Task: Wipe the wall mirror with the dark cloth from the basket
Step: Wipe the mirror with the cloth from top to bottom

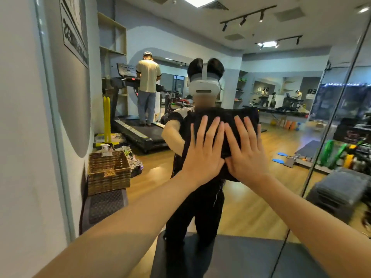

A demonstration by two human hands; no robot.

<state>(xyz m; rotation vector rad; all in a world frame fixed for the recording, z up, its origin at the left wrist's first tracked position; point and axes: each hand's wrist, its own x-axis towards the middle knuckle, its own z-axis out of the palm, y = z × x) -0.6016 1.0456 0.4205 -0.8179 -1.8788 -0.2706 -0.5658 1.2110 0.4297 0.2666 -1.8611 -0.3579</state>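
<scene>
Two bare hands press a dark cloth (224, 125) flat against the wall mirror (261, 87), which fills most of the view and runs from a pale wall (20, 137) on the left to a vertical seam on the right. Reflected in the glass is a gym room with a wooden floor, a treadmill (130, 117) with a person (148, 87) standing on it with their back turned, and the cloth-holder's own reflection in dark clothes wearing a white headset (203, 86). At the bottom edge lies a black padded bench (230, 257), butting up to the mirror. Low on the left, reflected, a woven wicker basket (109, 171) sits on a dark stand, with a spray bottle (105, 149) poking out of its top and shoes piled just beside it. The cloth is bunched between the palms and the glass at about chest height of the reflection, well apart from the basket. The left hand (203, 153) lies with fingers straight and spread on the cloth's lower left part; the right hand (245, 153) lies the same way just beside it, thumbs nearly touching, fingers pointing upward. Neither hand curls around the fabric.
</scene>
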